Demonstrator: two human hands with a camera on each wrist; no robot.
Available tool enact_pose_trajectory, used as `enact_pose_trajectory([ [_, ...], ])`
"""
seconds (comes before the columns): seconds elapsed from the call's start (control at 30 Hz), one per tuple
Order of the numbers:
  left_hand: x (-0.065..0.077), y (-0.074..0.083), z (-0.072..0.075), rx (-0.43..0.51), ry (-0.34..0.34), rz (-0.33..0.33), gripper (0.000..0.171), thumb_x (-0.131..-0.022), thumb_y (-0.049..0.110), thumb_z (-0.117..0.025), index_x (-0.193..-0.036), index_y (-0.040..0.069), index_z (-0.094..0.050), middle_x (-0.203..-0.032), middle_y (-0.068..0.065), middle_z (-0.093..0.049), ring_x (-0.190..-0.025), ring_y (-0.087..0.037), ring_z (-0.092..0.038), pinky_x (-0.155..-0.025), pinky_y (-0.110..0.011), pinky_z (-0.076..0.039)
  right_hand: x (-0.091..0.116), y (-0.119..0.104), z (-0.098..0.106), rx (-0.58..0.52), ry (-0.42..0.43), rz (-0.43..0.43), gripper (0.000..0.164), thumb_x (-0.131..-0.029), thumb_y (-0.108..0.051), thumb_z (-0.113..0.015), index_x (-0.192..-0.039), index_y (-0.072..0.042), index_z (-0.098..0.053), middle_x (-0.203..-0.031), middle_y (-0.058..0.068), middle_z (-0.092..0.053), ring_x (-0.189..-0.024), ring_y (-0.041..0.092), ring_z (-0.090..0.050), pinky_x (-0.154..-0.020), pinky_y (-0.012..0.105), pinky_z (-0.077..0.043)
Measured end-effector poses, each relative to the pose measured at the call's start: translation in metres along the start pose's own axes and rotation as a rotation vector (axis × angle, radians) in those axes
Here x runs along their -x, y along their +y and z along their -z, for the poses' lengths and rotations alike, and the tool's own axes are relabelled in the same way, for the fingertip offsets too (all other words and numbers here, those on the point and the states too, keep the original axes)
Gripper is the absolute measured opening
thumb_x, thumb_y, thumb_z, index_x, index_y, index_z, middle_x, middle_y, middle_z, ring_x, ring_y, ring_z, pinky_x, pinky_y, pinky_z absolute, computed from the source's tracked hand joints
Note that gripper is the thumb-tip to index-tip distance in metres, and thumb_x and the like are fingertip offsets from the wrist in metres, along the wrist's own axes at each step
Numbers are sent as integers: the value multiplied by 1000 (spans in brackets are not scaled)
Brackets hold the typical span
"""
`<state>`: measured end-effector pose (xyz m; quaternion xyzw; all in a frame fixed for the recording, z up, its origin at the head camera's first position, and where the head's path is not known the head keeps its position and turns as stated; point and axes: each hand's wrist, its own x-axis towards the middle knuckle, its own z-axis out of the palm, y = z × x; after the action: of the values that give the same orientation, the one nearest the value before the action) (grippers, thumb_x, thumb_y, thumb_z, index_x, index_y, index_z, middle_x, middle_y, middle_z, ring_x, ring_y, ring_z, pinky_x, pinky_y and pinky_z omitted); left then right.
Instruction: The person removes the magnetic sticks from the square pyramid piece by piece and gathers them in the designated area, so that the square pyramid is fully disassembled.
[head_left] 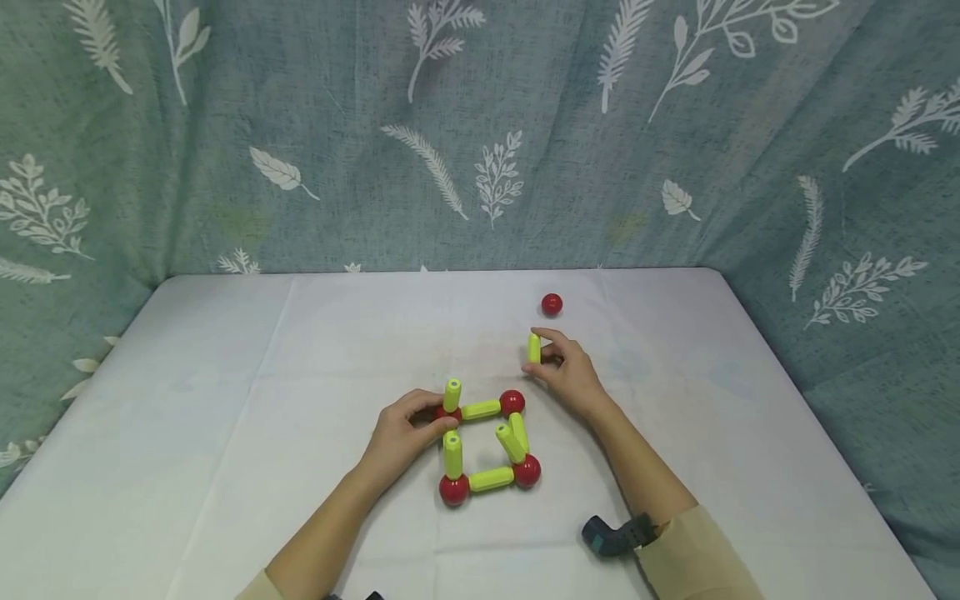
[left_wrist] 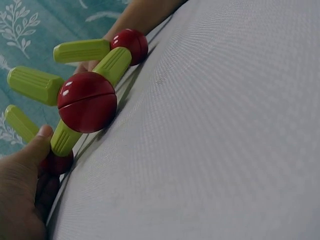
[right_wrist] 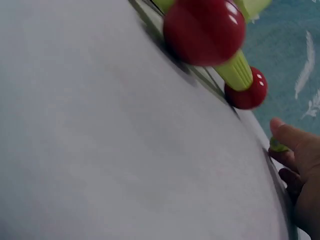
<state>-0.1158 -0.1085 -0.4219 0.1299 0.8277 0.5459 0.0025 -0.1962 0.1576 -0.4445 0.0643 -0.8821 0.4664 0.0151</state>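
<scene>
The left hand (head_left: 402,429) reaches in from the front, and its thumb and fingers pinch a red ball (head_left: 453,414). That ball is the far left corner of a square (head_left: 491,479) on the desk (head_left: 210,467). The square has four red balls joined by four green sticks. Three more sticks poke up: one on the pinched ball, one on the near left ball (head_left: 453,490), and one leaning left on the near right ball (head_left: 527,472). Only the left wrist view clearly shows the thin line around a shiny ball and the long ridges on the sticks. A loose ball (head_left: 552,304) sits near the back edge. The right hand (head_left: 573,379) stretches out past the square, its thumb and fingers gripping a green stick (head_left: 534,348) upright. The right wrist view shows just the stick's end. White, bumpy cloth (right_wrist: 100,150) covers the desk.
</scene>
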Motion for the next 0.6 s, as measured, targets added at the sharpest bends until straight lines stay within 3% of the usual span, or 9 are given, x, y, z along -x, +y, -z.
enact_pose_trajectory([
  [0.27, -5, -38, -6, 17, -1, -36, 28, -77, 27, -77, -102, 17, -70, -99, 6, -65, -88, -12, -58, -79, -22, -50, -9, 13, 18, 60, 18, -9, 58, -79, -19, -77, -132, -14, -54, -100, 14, -63, -110, 30, -48, -101, 49, -39],
  [0.47, -6, -37, -6, 9, 6, -35, 28, -77, 26, -78, -102, 17, -70, -99, 6, -65, -87, -12, -58, -78, -22, -50, -17, 21, 26, 66, 22, 49, 56, -77, -17, -78, -129, -11, -57, -98, 13, -64, -110, 30, -50, -101, 49, -40],
  [0.6, -6, -37, -5, 10, 2, -29, 27, -77, 27, -77, -102, 18, -69, -99, 7, -65, -88, -12, -58, -78, -22, -50, -22, 25, 31, 127, 13, 0, 58, -78, -30, -78, -130, -15, -57, -114, 12, -59, -117, 29, -39, -100, 49, -36],
])
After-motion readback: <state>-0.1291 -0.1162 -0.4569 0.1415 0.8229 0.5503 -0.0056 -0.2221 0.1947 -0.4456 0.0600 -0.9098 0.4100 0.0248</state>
